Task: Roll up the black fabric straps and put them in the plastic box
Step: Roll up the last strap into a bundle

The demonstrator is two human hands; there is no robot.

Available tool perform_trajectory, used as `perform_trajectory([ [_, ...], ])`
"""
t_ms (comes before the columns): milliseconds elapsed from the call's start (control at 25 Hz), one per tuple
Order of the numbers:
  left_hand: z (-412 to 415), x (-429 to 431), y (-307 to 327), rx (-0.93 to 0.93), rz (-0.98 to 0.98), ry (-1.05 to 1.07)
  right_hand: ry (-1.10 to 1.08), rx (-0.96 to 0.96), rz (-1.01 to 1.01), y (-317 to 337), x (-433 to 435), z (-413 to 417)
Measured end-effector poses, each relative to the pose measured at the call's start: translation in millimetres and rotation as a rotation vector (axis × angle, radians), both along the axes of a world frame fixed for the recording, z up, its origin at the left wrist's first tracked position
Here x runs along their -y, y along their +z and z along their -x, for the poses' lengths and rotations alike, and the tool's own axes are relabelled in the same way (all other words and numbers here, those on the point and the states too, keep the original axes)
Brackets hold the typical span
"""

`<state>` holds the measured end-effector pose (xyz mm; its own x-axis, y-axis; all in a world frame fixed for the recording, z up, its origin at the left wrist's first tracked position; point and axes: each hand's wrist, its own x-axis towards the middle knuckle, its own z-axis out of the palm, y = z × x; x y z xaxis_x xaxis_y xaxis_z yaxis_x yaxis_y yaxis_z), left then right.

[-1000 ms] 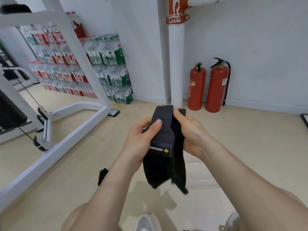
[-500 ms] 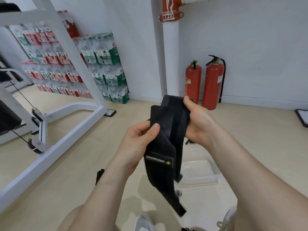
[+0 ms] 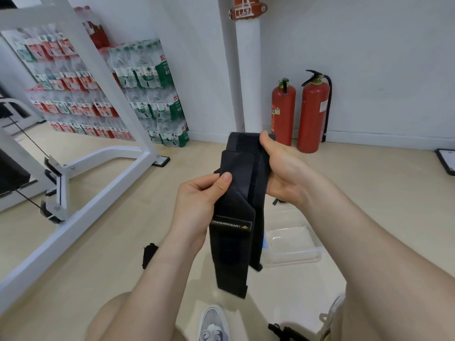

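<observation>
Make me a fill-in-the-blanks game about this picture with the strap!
The left hand and right hand hold a ____ strap. ____ red fire extinguishers stand by the wall. The plastic box sits on the ____.
Missing words: black; two; floor.
</observation>
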<state>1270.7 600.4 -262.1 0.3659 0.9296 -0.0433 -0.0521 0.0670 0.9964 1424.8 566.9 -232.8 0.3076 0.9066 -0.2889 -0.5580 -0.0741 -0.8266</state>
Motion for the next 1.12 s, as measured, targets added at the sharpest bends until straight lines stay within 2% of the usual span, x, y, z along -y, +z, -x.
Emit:
perform_trajectory([
  [480, -15, 2, -9, -0.062, -0.059, 0.247, 0.091, 0.082, -0.067, -2, -1, 6],
  [600, -14, -5, -11, -0.137, -0.075, 0.296, 0.131, 0.35, -0.179, -10, -1, 9],
  [680, -14, -4, -9, -0.132, -0.046, 0.198, 0.026, 0.534, -0.129, -10, 1, 14],
  [720, -15, -2, -8, -0.094, -0.025, 0.151, -0.043, 0.659, -0.086, -8, 3, 16],
  [840, -14, -3, -7, -0.005, -0.025, 0.18, -0.23, 1.243, 0.107, -6, 8, 20],
  [920, -13, -6, -7, 0.042, -0.057, 0.217, -0.211, 1.43, 0.105, -10, 10, 24],
  [1000, -15, -6, -7, 0.069, -0.099, 0.226, -0.08, 1.396, -0.018, -17, 9, 30],
  [1120, -17, -6, -5, 0.064, -0.063, 0.234, -0.119, 1.167, -0.126, -24, 8, 36],
])
